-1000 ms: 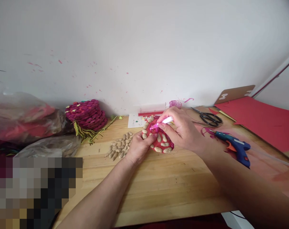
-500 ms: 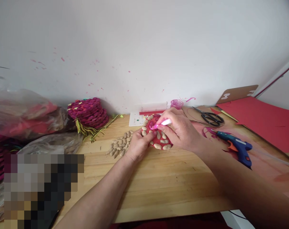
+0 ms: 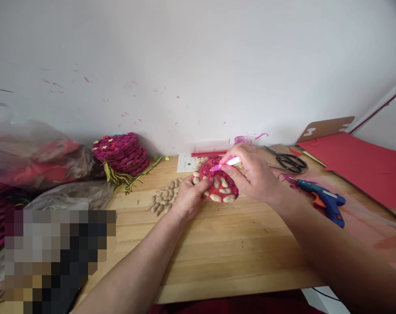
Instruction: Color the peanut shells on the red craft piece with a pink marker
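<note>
Wall: a white, pink-spattered wall (image 3: 198, 78) filled the upper frame.
Tabletop: a pale wooden tabletop (image 3: 217, 253) spread across the lower centre.
Paper: flat red sheets (image 3: 358, 165) lay at right.
Stack: magenta, knobbly rounds with yellow-green strings (image 3: 122, 155) stood left of centre.
Disc: the round red disc studded with peanuts (image 3: 214, 190) was at the frame's centre, tilted toward the wearer.
Right hand: the person's right hand (image 3: 252, 174) was closed in a pinch on the brush.
Left hand: the left hand (image 3: 188, 195) was partly closed, thumb on the disc's face, gripping its left edge.
Heap: loose tan peanuts (image 3: 165, 196) lay left of the disc.
Brush: since half a second earlier, the slim white-handled brush (image 3: 233, 161) had shifted slightly up and right; a pink-coated peanut showed beside its tip. Colouring seemingly had progressed, though the lower peanuts remained bare.
</note>
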Demonstrator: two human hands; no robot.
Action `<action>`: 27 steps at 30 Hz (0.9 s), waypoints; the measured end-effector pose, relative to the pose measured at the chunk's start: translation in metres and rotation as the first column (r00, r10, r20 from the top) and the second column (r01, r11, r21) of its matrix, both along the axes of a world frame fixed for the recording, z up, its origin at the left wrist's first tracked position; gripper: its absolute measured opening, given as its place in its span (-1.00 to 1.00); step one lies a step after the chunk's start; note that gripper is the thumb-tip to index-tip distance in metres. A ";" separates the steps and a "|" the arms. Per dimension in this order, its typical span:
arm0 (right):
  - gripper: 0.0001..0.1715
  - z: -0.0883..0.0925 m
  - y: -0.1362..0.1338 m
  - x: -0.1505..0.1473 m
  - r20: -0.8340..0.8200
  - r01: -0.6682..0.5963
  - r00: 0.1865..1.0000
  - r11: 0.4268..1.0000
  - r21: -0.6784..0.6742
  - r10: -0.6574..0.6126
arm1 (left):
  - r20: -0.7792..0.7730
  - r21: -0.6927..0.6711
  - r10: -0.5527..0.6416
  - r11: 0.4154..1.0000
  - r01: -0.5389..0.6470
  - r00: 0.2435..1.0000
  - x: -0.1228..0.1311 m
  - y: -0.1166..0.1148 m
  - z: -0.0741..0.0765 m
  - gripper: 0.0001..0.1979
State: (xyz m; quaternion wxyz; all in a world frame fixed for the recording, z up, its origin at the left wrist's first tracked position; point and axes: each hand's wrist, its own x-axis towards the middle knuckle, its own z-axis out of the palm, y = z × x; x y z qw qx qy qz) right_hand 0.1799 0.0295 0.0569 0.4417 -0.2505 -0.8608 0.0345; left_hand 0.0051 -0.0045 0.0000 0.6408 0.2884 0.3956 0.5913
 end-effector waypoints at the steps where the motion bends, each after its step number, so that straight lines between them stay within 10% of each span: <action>1: -0.94 0.000 0.000 0.000 -0.005 -0.002 1.000 1.000 -0.009 0.002 | 0.009 0.000 -0.002 1.000 0.002 1.000 0.000 0.000 0.001 -0.51; 27: -0.96 -0.001 0.004 0.002 -0.057 0.000 0.998 0.996 -0.088 -0.005 | 0.031 -0.017 -0.045 0.999 0.045 0.999 -0.002 0.003 -0.005 -0.53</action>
